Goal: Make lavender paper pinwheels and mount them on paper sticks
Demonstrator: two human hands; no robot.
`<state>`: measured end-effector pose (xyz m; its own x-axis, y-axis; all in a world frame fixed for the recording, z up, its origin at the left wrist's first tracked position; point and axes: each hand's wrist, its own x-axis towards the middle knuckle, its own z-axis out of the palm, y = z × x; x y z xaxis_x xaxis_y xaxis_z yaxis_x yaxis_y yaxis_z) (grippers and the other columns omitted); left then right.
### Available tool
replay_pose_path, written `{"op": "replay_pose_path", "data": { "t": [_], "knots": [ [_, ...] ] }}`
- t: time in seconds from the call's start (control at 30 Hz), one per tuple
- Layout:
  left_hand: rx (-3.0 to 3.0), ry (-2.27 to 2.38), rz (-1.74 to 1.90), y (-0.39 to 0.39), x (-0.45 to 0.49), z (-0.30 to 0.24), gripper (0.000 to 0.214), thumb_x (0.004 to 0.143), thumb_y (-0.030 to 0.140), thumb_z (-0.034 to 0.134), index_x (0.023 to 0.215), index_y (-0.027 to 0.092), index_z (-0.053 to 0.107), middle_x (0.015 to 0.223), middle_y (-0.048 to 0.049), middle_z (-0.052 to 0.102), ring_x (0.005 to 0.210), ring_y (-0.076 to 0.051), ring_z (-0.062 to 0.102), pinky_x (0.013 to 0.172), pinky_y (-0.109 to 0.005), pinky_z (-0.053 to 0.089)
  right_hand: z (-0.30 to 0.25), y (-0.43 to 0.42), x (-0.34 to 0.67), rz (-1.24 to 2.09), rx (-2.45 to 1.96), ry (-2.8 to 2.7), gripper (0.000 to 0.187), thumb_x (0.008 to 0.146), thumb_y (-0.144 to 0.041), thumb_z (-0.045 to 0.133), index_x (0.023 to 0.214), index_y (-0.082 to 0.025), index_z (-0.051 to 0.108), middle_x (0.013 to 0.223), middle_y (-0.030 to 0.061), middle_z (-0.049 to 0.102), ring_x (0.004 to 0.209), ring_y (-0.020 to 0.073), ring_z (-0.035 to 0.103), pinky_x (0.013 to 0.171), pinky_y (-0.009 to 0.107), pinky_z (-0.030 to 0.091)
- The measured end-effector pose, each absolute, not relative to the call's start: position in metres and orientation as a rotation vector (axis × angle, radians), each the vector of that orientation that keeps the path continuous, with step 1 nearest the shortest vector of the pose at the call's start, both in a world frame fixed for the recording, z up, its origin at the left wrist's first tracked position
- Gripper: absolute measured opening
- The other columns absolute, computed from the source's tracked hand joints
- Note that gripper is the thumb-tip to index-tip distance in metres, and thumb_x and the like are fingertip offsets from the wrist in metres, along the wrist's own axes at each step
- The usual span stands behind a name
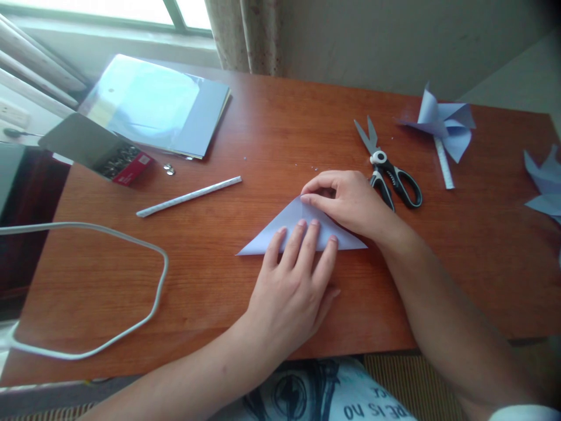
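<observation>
A white sheet of paper (pixel 258 241), folded into a triangle, lies on the wooden table with its long edge towards me. My left hand (pixel 287 286) rests flat on it, fingers spread over the middle and lower edge. At the top corner, the thumb and fingers of my right hand (pixel 350 202) pinch the paper. Just beyond my right wrist are scissors (pixel 379 158) with black and white handles, blades slightly apart and pointing away; part of one handle is behind the hand. A thin white rolled stick (pixel 188 197) lies to the left of the paper.
A paper pinwheel (pixel 445 126) on a white stick lies at the back right, and similar folded paper (pixel 546 184) is cut off by the right edge. An opened red box (pixel 134 168) of small metal pieces, a plastic-wrapped pack (pixel 193 120) and a white cable (pixel 164 263) occupy the left.
</observation>
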<state>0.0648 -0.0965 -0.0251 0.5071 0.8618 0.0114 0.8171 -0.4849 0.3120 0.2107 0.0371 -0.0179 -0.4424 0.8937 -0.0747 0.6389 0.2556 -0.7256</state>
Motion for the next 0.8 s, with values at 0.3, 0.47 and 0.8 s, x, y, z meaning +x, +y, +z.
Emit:
{"op": "replay_pose_path", "data": {
  "t": [0.3,0.47,0.8],
  "knots": [
    [2.486,1.418,0.225,-0.0967,0.0643,-0.0238,0.065,0.097,0.048,0.050,0.152,0.014,0.043,0.161,-0.0217,0.037,0.149,-0.038,0.033,0.120,-0.056,0.027,-0.0164,0.0364,0.2088,0.943,-1.441,-2.229,0.009,0.087,-0.016,0.070,0.085,-0.018,0.079,0.087,0.0024,0.078,0.079,0.0179,0.068,0.071,0.029,0.047],
    [2.485,1.418,0.224,-0.0965,0.0640,-0.0243,0.065,0.097,0.049,0.050,0.152,0.015,0.043,0.161,-0.0214,0.036,0.150,-0.038,0.032,0.120,-0.056,0.026,-0.0161,0.0365,0.2088,0.956,-1.434,-2.219,0.010,0.086,-0.015,0.070,0.086,-0.018,0.079,0.087,0.0023,0.079,0.080,0.0178,0.069,0.072,0.029,0.048],
    [2.469,1.417,0.231,-0.0969,0.0639,-0.0226,0.065,0.097,0.048,0.051,0.152,0.014,0.043,0.161,-0.0215,0.036,0.150,-0.038,0.032,0.120,-0.057,0.025,-0.0171,0.0373,0.2099,0.975,-1.419,-2.213,0.011,0.087,-0.017,0.069,0.085,-0.020,0.079,0.089,0.0024,0.079,0.083,0.0190,0.070,0.075,0.030,0.049]
  ]
}}
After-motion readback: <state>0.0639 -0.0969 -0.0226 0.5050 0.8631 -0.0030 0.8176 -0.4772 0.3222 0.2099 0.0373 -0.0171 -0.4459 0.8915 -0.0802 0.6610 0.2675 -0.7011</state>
